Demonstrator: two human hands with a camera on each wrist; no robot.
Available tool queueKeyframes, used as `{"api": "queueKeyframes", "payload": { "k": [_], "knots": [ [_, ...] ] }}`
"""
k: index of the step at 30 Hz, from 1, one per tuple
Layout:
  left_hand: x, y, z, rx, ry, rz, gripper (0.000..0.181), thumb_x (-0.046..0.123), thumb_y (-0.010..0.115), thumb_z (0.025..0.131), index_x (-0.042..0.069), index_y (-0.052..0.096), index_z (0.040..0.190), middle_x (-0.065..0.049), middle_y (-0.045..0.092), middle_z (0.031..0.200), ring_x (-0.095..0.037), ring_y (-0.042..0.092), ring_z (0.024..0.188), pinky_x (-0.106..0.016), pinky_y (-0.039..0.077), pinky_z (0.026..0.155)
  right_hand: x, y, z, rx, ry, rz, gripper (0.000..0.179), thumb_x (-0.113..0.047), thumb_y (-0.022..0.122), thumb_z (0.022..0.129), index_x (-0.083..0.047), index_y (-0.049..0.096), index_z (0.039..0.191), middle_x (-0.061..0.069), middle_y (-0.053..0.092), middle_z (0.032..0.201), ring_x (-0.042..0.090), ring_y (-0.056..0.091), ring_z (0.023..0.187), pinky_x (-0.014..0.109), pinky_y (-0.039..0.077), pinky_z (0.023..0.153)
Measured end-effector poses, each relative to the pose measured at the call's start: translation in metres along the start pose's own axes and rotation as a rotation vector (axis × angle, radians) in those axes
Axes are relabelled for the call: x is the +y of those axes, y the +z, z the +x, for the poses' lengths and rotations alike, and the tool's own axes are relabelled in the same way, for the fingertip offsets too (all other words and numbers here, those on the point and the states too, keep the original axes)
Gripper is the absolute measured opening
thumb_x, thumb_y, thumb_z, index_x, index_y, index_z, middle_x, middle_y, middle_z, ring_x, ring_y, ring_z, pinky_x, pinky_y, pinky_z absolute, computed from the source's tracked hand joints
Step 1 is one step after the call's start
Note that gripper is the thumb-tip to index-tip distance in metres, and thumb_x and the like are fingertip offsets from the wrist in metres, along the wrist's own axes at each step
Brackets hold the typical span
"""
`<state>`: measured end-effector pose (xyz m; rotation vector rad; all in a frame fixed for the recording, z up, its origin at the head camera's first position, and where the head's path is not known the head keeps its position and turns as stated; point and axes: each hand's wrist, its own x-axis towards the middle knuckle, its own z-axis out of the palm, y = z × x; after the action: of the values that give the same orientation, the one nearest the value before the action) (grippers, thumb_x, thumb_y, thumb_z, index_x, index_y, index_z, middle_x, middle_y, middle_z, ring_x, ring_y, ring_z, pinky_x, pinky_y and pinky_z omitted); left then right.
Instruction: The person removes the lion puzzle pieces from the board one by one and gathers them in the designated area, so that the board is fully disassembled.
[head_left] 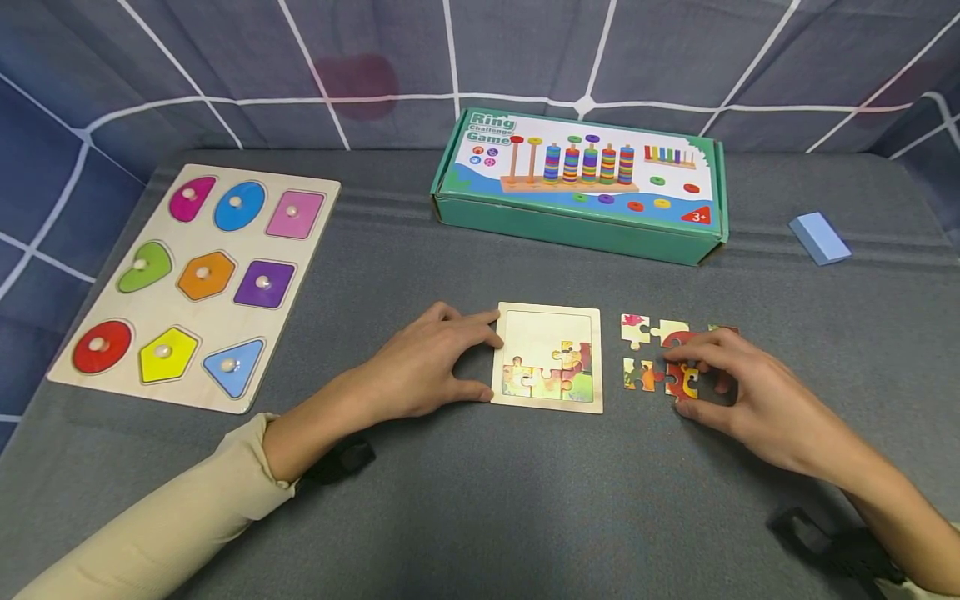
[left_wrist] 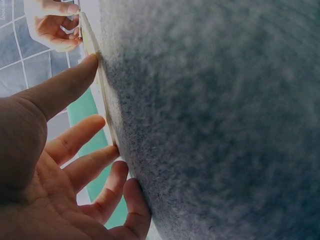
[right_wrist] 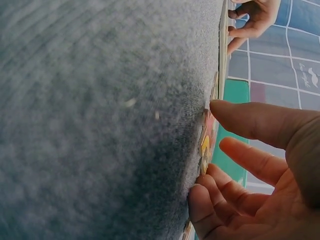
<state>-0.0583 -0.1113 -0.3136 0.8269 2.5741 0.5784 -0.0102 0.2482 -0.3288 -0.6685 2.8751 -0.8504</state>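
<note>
A small square wooden puzzle tray lies in the middle of the table. Several joined jigsaw pieces fill its bottom and lower right side. My left hand rests at the tray's left edge, thumb and fingertips spread and touching the rim. To the right of the tray, my right hand pinches a red and yellow puzzle piece between thumb and fingertips, low at the cloth in the right wrist view. Beside it lie a pink-patterned piece, a red-and-cream piece and an orange-green piece. My fingers partly cover another piece behind them.
A wooden shape board with knobbed coloured shapes lies at the left. The green Ring Challenge Game box stands behind the tray. A light blue block lies at the back right. Checked cloth rises along the back.
</note>
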Motion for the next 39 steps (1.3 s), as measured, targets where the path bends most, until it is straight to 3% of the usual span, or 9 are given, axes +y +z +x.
{"api": "queueKeyframes", "payload": {
  "k": [18, 29, 34, 39],
  "knots": [
    [0.0, 0.0, 0.001, 0.002, 0.007, -0.002, 0.053, 0.034, 0.084, 0.08, 0.016, 0.065, 0.127, -0.002, 0.039, 0.154, -0.024, 0.046, 0.113, -0.044, 0.043, 0.091, 0.0, 0.0, 0.001, -0.003, -0.066, 0.028, 0.059, 0.004, 0.085, 0.071, -0.017, 0.065, 0.123, -0.005, 0.056, 0.117, 0.004, 0.045, 0.085, 0.018, 0.038, 0.069],
    [-0.001, 0.0, 0.001, -0.002, 0.009, -0.001, 0.054, 0.034, 0.084, 0.08, 0.016, 0.065, 0.127, -0.002, 0.039, 0.154, -0.025, 0.046, 0.114, -0.046, 0.043, 0.091, -0.001, -0.002, 0.003, 0.015, -0.064, 0.013, 0.056, 0.001, 0.086, 0.071, -0.016, 0.067, 0.122, -0.003, 0.059, 0.118, 0.004, 0.048, 0.087, 0.016, 0.039, 0.071],
    [0.0, 0.0, 0.001, -0.001, 0.006, 0.003, 0.054, 0.034, 0.084, 0.08, 0.016, 0.065, 0.127, -0.002, 0.039, 0.155, -0.025, 0.046, 0.114, -0.045, 0.043, 0.091, -0.008, -0.004, 0.007, 0.047, -0.068, 0.036, 0.053, 0.0, 0.087, 0.07, -0.014, 0.069, 0.117, -0.006, 0.06, 0.112, 0.005, 0.05, 0.079, 0.016, 0.039, 0.069],
    [-0.001, 0.0, 0.001, -0.002, 0.007, 0.003, 0.054, 0.033, 0.084, 0.08, 0.016, 0.065, 0.127, -0.002, 0.039, 0.154, -0.025, 0.046, 0.114, -0.045, 0.044, 0.09, -0.023, -0.003, 0.018, 0.016, -0.065, 0.056, 0.045, -0.004, 0.084, 0.077, -0.016, 0.069, 0.117, -0.006, 0.06, 0.116, 0.006, 0.053, 0.082, 0.02, 0.04, 0.07]
  ]
}}
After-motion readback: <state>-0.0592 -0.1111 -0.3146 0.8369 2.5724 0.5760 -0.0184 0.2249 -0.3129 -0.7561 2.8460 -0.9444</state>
